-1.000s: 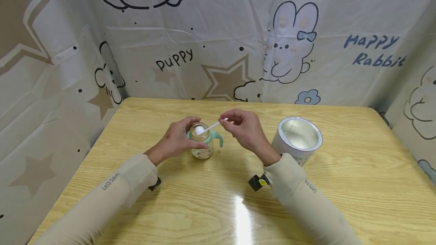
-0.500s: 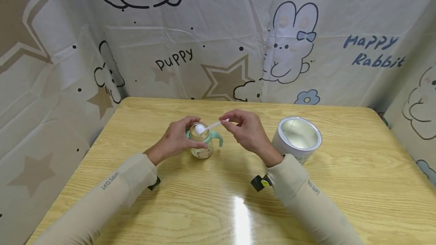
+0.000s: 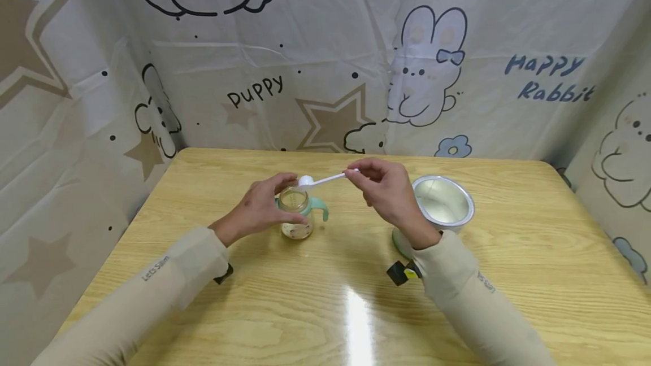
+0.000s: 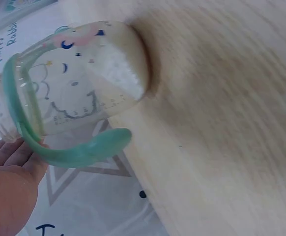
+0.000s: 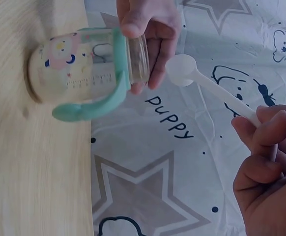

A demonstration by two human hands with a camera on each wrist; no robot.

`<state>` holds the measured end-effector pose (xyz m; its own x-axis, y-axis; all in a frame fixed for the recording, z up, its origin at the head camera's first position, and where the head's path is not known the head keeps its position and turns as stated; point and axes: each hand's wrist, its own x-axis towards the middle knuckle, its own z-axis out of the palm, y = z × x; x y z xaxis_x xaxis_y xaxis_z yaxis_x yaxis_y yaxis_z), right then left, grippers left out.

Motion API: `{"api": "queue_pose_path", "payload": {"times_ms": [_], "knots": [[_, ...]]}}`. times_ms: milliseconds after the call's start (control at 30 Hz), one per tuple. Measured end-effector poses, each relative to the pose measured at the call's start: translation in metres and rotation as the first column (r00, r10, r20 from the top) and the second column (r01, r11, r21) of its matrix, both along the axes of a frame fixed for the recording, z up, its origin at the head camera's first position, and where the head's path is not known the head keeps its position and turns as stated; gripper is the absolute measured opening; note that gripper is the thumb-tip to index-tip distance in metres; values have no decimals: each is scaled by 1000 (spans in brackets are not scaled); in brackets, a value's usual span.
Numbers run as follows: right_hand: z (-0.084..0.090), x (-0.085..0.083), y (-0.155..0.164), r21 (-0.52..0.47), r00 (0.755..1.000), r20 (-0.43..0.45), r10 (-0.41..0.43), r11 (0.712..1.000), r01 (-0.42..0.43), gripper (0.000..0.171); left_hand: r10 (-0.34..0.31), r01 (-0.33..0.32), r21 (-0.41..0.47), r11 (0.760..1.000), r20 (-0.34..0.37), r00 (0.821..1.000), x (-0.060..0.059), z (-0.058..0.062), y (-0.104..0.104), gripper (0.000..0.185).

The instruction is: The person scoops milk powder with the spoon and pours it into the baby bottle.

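A clear baby bottle point(image 3: 296, 225) with mint-green handles and cartoon prints stands upright and uncapped on the table. Pale powder point(image 4: 121, 71) lies at its bottom, heaped to one side. My left hand point(image 3: 264, 208) holds the bottle around its neck, thumb in front and fingers behind. Between thumb and fingertips, my right hand point(image 3: 383, 188) pinches the handle end of a white measuring scoop point(image 5: 226, 96). The scoop's bowl is just above the bottle's mouth, near its far right rim. What the bowl contains cannot be told.
Right of the bottle stands an open powder can point(image 3: 469, 208) with a silvery rim, partly hidden by my right hand and forearm. A wooden table point(image 3: 285, 304) lies beneath everything. Printed cloth point(image 3: 330, 44) hangs behind and along both sides.
The scoop has risen out of the bottle's mouth and shifted right along with my right hand. My left hand keeps its hold on the bottle. The head view has turned slightly.
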<state>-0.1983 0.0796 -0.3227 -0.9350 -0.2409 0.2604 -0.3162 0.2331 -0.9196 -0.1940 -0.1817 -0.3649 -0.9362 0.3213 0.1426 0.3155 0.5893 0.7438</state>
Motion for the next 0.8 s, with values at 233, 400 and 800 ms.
{"api": "queue_pose_path", "payload": {"times_ms": [233, 400, 800], "knots": [[5, 1, 16, -13, 998, 20, -51, 999, 52, 19, -3, 4, 28, 1000, -23, 1000, 1, 12, 6, 91], [9, 2, 29, 6, 996, 9, -87, 996, 87, 20, -15, 16, 31, 999, -38, 999, 0, 20, 12, 93], [21, 8, 59, 80, 979, -126, -159, 982, 169, 23, -53, 54, 123, 991, -7, 999, 0, 28, 32, 90]]}}
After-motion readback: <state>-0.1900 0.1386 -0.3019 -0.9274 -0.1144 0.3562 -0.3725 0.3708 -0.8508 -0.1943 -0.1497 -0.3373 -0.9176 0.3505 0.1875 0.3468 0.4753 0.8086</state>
